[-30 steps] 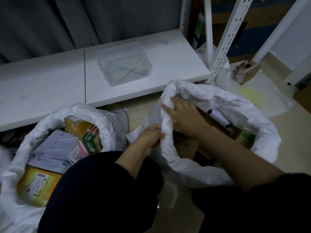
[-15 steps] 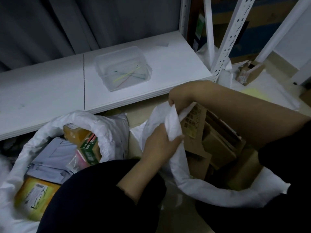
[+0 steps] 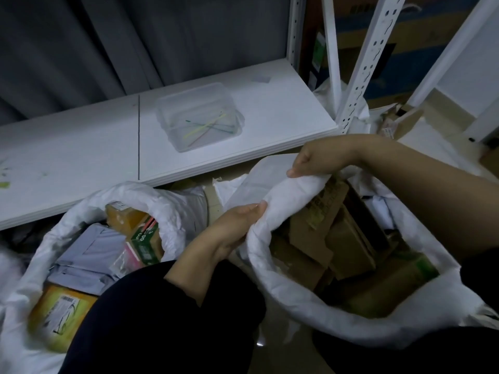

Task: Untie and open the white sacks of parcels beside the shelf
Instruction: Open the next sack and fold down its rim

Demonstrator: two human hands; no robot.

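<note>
In the last second we've rolled down the rim of the right sack (image 3: 297, 300), left hand (image 3: 235, 225) and right hand (image 3: 316, 157) both curled tight on it, so it now gapes open on the floor beside the shelf (image 3: 270, 117) with its cardboard parcels (image 3: 310, 230) showing, looks about done.

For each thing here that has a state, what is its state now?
Right sack: open, rim rolled down, cardboard boxes showing.
Left sack: open, parcels showing.
Left hand: grips the right sack's rim.
Right hand: grips the same rim.
Clear box: on the shelf, thin coloured strips inside.
</note>
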